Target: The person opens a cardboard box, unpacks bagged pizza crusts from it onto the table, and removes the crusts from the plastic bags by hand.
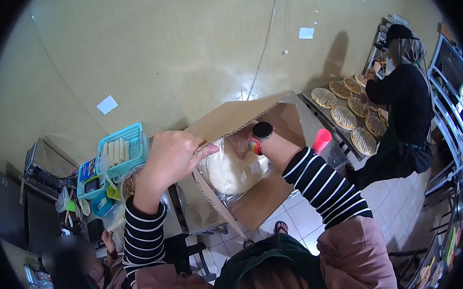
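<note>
In front of me stands an open cardboard box [267,200], lined with clear plastic. Inside it lies a large, smooth, whitish mass [228,176], like dough or cream; its exact kind I cannot make out. My left hand [174,156] is closed on the raised left flap, thumb along its edge. My right hand [238,143], with a watch and a rainbow band at the wrist, reaches into the box and is against the whitish mass or its plastic. Its fingertips are hidden.
Right of the box are a pink cup [322,139] and a tray of striped round pastries [344,116], where a co-worker [403,91] stands. On the left are turquoise baskets [135,132] with pale rolls and a bowl of brown crumbs [130,185]. Another person [72,271] sits at lower left.
</note>
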`<state>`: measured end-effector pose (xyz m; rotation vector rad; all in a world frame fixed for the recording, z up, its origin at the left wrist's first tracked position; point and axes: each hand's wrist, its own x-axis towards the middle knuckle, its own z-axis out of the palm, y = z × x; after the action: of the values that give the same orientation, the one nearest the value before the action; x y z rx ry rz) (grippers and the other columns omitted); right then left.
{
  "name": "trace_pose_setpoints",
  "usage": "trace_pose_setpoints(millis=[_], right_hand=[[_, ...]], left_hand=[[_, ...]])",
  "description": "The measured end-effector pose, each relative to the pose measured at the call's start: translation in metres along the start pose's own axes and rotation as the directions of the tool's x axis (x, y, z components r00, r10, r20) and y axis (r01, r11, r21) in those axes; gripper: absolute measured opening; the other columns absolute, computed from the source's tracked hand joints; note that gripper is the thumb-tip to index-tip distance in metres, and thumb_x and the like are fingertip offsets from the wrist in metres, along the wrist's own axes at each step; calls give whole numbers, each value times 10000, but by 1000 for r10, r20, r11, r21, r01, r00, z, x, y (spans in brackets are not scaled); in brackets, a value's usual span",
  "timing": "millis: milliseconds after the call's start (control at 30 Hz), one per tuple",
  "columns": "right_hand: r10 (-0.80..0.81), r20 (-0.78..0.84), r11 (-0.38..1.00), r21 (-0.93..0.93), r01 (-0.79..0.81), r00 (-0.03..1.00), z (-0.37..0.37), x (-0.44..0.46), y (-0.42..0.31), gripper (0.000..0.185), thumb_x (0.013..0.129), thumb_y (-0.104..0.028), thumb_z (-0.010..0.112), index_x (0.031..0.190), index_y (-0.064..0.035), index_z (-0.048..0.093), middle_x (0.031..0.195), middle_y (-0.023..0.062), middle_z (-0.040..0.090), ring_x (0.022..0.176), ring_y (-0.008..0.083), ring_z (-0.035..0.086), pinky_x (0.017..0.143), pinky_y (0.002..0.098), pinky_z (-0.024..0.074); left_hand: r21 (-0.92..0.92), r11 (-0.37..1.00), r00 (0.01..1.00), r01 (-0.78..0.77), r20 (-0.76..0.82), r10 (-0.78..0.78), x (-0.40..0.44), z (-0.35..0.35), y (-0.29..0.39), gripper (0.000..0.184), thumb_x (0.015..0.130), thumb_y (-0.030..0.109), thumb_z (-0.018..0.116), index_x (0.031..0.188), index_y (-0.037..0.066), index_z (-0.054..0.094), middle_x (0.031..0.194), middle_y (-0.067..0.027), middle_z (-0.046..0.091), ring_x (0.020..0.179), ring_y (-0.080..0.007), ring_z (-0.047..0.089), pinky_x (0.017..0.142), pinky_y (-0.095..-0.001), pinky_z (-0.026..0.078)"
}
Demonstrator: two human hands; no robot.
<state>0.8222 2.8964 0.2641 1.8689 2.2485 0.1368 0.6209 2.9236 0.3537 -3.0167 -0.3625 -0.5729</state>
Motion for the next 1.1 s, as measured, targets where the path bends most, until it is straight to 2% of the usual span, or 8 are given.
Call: trace_pose_setpoints(millis=[300,333,500,700,833,967,1033,1100], right_hand=[[-61,396,959,278,-57,916,-58,-15,18,926,418,-455,775,1169,-18,455,1142,194,496,1057,300,486,892,370,374],[-135,-78,963,224,149,988,-40,-25,20,808,450,-398,773,1103,-20,482,995,192,559,942,324,537,823,397,408],[-323,-130,752,567,337,938,-50,-42,60,539,537,-264,745,934,-15,478,886,177,551,839,330,553,710,369,448],[179,-607,308,782,542,774,-13,-79,195,569,599,-206,736,1073,-5,493,982,77,553,897,203,553,752,299,453],[656,-282,-467,577,670,700,78,-61,240,562,706,-157,638,1189,15,408,1118,131,520,1030,236,517,901,345,421],[715,165,-698,216,683,679,210,-6,253,481,873,-283,467,1259,-14,362,1244,144,449,1096,285,474,953,421,377],[659,218,-750,120,650,720,276,10,251,476,868,-298,485,1251,-36,381,1244,130,453,1101,291,469,949,425,377],[590,289,-801,100,590,754,325,18,242,492,860,-308,496,1251,-33,380,1239,137,456,1105,290,467,952,428,373]], left_hand=[[-61,993,985,101,-135,-108,12,7,-34,353,777,369,564,685,37,640,596,-141,571,564,-297,558,500,-362,422],[13,987,984,159,-89,-157,16,5,-39,366,778,381,557,701,33,642,591,-149,559,559,-313,543,502,-372,414],[-98,930,930,355,-61,-362,36,9,-57,428,786,411,537,683,1,605,574,-184,515,559,-355,502,519,-397,390],[-216,844,842,492,-127,-524,42,10,-75,338,808,303,556,740,-27,582,574,-150,511,526,-283,490,519,-340,385],[-409,726,697,552,-252,-672,48,8,-53,298,828,241,550,760,-49,569,582,-85,528,507,-180,461,509,-307,367],[-32,792,629,610,-589,-508,37,8,-41,295,833,231,540,727,-43,561,559,-43,506,512,-127,442,495,-287,353],[-374,598,529,709,-280,-801,30,-7,-28,299,829,246,543,706,-27,554,531,-25,461,503,-114,428,483,-276,345],[-399,575,483,714,-314,-818,35,-7,-18,311,826,261,541,691,-20,548,524,-13,450,494,-113,425,471,-266,338]])
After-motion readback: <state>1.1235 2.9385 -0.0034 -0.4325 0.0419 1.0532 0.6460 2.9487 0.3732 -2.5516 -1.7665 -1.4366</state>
